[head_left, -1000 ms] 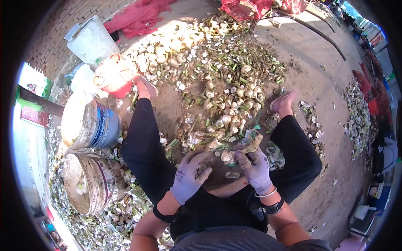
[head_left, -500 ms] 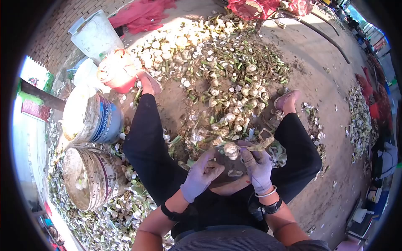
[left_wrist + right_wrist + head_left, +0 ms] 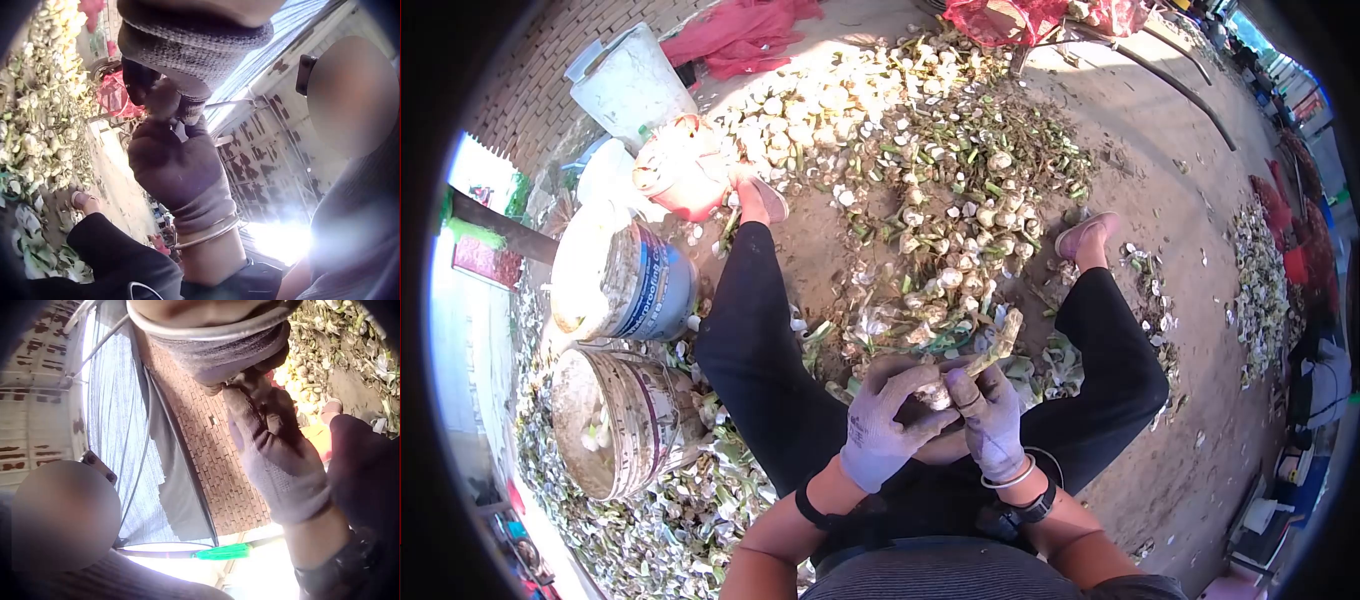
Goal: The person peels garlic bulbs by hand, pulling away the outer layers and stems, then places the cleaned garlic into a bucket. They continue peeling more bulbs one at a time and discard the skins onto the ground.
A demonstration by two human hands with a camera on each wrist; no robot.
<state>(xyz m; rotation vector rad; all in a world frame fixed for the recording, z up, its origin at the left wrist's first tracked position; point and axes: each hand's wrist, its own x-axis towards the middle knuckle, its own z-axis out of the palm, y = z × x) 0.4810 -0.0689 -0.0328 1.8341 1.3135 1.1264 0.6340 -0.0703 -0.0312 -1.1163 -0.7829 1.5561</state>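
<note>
Both hands wear pale, soiled gloves and meet over the lap in the head view. A whitish garlic bulb (image 3: pixel 933 394) sits between them, partly covered by fingers. Its thick dry stalk (image 3: pixel 998 343) slants up and to the right. The right hand (image 3: pixel 990 418) grips it at the stalk's base, thumb across the neck. From the other side, the left hand (image 3: pixel 888 420) curls its fingers and thumb onto the bulb. In the right wrist view the left hand (image 3: pixel 275 450) reaches up to the right one, and the bulb is mostly hidden.
A broad heap of garlic and trimmings (image 3: pixel 960 215) spreads ahead between the feet. At left stand a blue-labelled bucket (image 3: pixel 655 285), a dirty white bucket (image 3: pixel 640 420) and a red bucket (image 3: pixel 680 175). More husks (image 3: pixel 700 510) cover the ground at lower left. Red netting (image 3: pixel 1005 20) lies beyond.
The left hand has moved right, from apart to touching the bulb. The right hand has drawn inward and lower, turning the bulb so its stalk stands more upright.
</note>
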